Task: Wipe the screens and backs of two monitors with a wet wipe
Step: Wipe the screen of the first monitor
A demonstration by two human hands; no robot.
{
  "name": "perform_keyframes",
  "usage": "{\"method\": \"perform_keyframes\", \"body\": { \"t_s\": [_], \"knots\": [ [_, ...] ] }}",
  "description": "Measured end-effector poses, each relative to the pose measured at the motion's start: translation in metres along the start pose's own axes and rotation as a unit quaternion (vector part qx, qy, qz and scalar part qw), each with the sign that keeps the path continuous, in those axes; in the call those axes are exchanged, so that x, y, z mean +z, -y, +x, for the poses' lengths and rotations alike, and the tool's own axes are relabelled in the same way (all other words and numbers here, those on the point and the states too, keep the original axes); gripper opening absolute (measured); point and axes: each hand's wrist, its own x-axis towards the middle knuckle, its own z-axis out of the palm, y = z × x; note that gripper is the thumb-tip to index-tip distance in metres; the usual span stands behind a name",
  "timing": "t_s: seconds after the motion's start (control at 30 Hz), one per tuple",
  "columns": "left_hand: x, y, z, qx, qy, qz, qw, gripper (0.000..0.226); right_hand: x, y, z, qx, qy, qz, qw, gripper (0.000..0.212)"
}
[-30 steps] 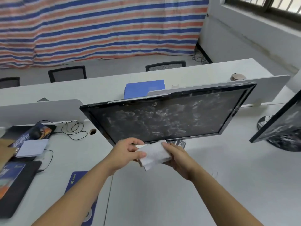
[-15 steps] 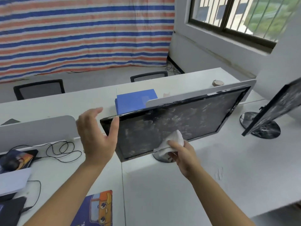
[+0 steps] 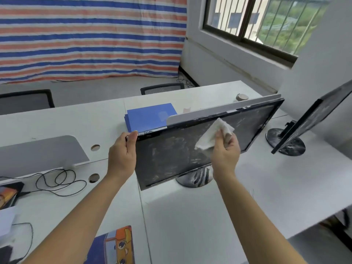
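Observation:
A black monitor (image 3: 171, 155) with a smeared, dusty screen stands tilted back on a round silver base (image 3: 194, 178) in the middle of the white desk. My left hand (image 3: 122, 155) grips its upper left corner, thumb on the top edge. My right hand (image 3: 225, 151) presses a crumpled white wet wipe (image 3: 213, 133) against the upper middle of the screen. A second dusty black monitor (image 3: 312, 119) stands at the right on a round dark base (image 3: 285, 141), seen nearly edge-on.
A stack of blue boards (image 3: 150, 116) lies behind the monitor, beside a grey desk divider (image 3: 219, 109). A black cable (image 3: 59, 180) loops at the left near two cable holes. A cartoon mouse pad (image 3: 114, 246) lies at the front edge. Chairs stand beyond the desk.
My left hand let go of the wipe and took hold of the monitor's top left corner. My right hand carried the wipe from below the screen up onto its upper middle.

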Motion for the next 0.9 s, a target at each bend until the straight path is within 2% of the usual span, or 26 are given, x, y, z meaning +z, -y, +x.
{"method": "perform_keyframes", "body": {
  "t_s": [0.07, 0.1, 0.17, 0.23, 0.3, 0.33, 0.4, 0.5, 0.57, 0.63, 0.73, 0.8, 0.9],
  "knots": [
    [0.001, -0.001, -0.002, -0.004, 0.001, 0.000, 1.000, 0.045, 0.019, 0.003, 0.001, -0.058, -0.023, -0.066, 0.996, 0.017],
    [0.002, -0.002, -0.002, -0.005, -0.003, 0.002, 1.000, 0.044, 0.031, 0.003, -0.003, -0.088, -0.009, -0.096, 0.991, 0.014],
    [0.002, -0.005, -0.003, -0.017, -0.008, 0.003, 1.000, 0.038, 0.054, 0.001, -0.022, -0.160, 0.078, -0.124, 0.976, 0.021],
    [0.000, -0.007, -0.002, -0.032, -0.005, -0.007, 0.999, 0.034, 0.066, -0.001, -0.041, -0.226, 0.200, -0.157, 0.940, 0.037],
    [0.000, -0.007, -0.002, -0.038, -0.001, -0.007, 0.999, 0.034, 0.065, -0.002, -0.044, -0.295, 0.284, -0.216, 0.886, 0.049],
    [0.000, -0.007, -0.003, -0.038, 0.000, -0.002, 0.999, 0.034, 0.060, 0.001, -0.038, -0.321, 0.304, -0.236, 0.865, 0.048],
    [0.001, -0.009, -0.004, -0.043, 0.001, 0.006, 0.999, 0.034, 0.044, 0.013, -0.016, -0.350, 0.298, -0.268, 0.846, 0.039],
    [0.001, -0.011, -0.002, -0.060, 0.010, 0.006, 0.998, 0.038, 0.011, 0.027, 0.034, -0.313, 0.203, -0.302, 0.877, 0.031],
    [0.001, -0.013, -0.003, -0.065, 0.012, 0.002, 0.998, 0.042, -0.009, 0.036, 0.067, -0.242, 0.123, -0.322, 0.907, 0.022],
    [0.003, -0.014, -0.006, -0.066, 0.006, 0.003, 0.998, 0.042, -0.021, 0.042, 0.088, -0.162, 0.064, -0.317, 0.932, 0.025],
    [0.006, -0.015, -0.013, -0.061, -0.009, 0.014, 0.998, 0.039, -0.013, 0.043, 0.079, -0.118, 0.022, -0.331, 0.936, 0.028],
    [0.007, -0.016, -0.015, -0.061, -0.016, 0.012, 0.998, 0.038, 0.003, 0.032, 0.051, -0.158, 0.053, -0.341, 0.925, 0.021],
    [0.010, -0.018, -0.016, -0.066, -0.025, 0.008, 0.998, 0.036, 0.030, 0.019, -0.001, -0.218, 0.213, -0.317, 0.898, 0.040]
  ]
}}
